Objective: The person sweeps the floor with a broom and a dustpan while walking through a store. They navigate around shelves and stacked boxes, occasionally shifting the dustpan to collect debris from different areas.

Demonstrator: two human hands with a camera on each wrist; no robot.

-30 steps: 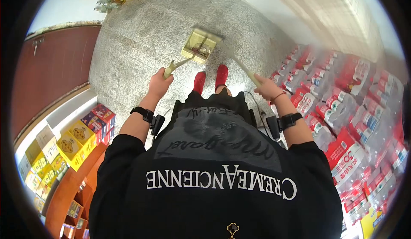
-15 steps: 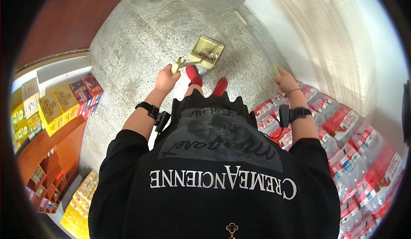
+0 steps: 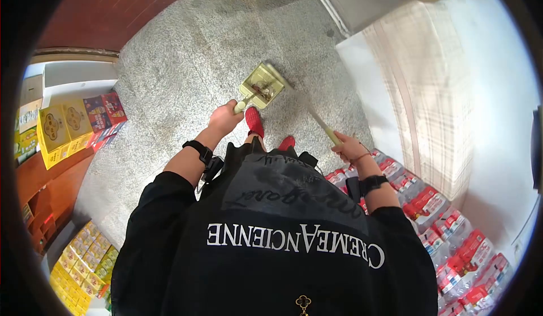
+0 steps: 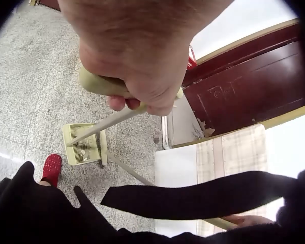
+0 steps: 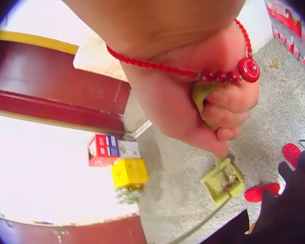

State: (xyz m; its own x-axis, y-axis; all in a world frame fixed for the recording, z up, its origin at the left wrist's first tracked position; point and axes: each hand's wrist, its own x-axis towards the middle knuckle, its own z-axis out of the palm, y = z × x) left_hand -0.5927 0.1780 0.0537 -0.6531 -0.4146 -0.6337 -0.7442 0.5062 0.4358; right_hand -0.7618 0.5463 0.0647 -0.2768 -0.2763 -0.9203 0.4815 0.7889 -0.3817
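A pale yellow-green dustpan (image 3: 247, 84) lies on the floor just beyond the person's red shoes, with small debris (image 3: 263, 91) inside it. The left hand (image 3: 226, 118) grips the dustpan's long handle (image 4: 109, 122) near its top. Fingers of the right hand (image 3: 349, 148) curl round a second pale stick (image 3: 320, 122), which slants down to a broom head (image 3: 280, 75) at the dustpan's far right edge. In the right wrist view the right hand (image 5: 203, 96) covers most of its grip. The broom's bristles are too blurred to make out.
Shrink-wrapped red-labelled bottles (image 3: 472, 248) are stacked at the right, beside a plaid-covered panel (image 3: 424, 89). Yellow cartons (image 3: 62, 132) and a brown shelf (image 3: 62, 183) line the left. A dark red door (image 3: 113, 10) stands at the upper left.
The right hand and broom swung out to the right, then came back in beside the dustpan. The left hand still grips the dustpan handle, and the view has shifted over the floor.
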